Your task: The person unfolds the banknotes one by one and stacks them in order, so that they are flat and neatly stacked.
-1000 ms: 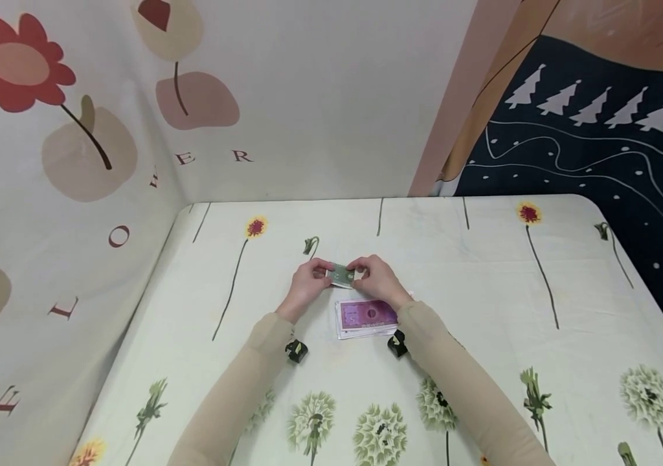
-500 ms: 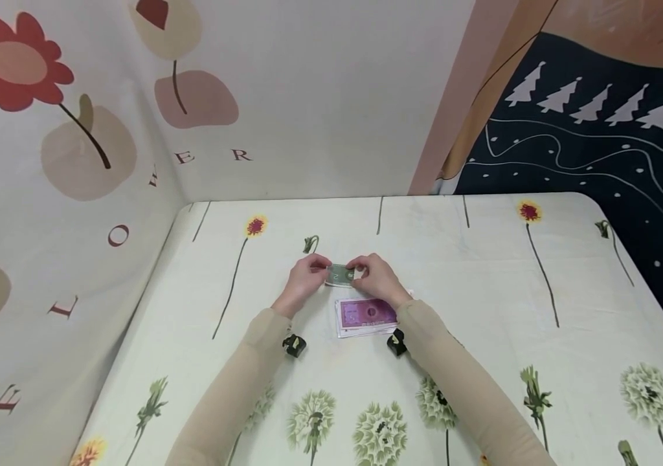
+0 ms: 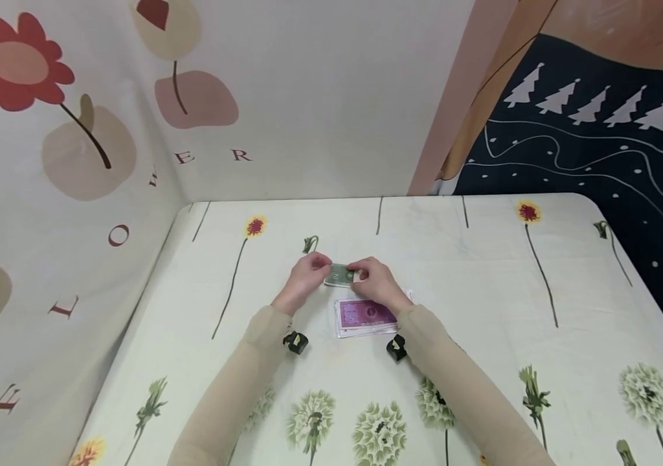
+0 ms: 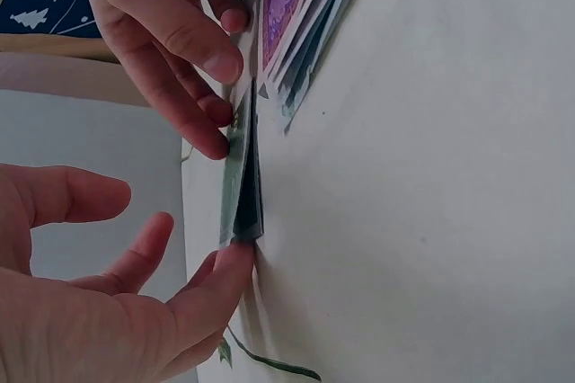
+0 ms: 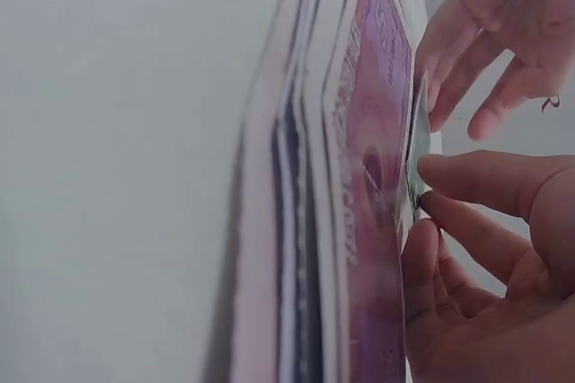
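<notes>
A small stack of green play banknotes lies between the two hands, beyond a stack of larger notes with a purple banknote on top. My right hand pinches the right end of the green notes between thumb and finger, as the right wrist view shows. At their left end is my left hand. In the left wrist view, one fingertip of it touches the ends of the green notes, while its other fingers are spread apart. My right wrist hides part of the purple stack.
A white flower-printed cloth covers the table. Behind it hangs a pale printed curtain, and a dark cloth with white trees hangs at the right. Black wrist cameras sit under both wrists.
My left hand has loosened its hold on the left end of the green notes and drawn slightly left. My right hand keeps its pinch, almost in place.
</notes>
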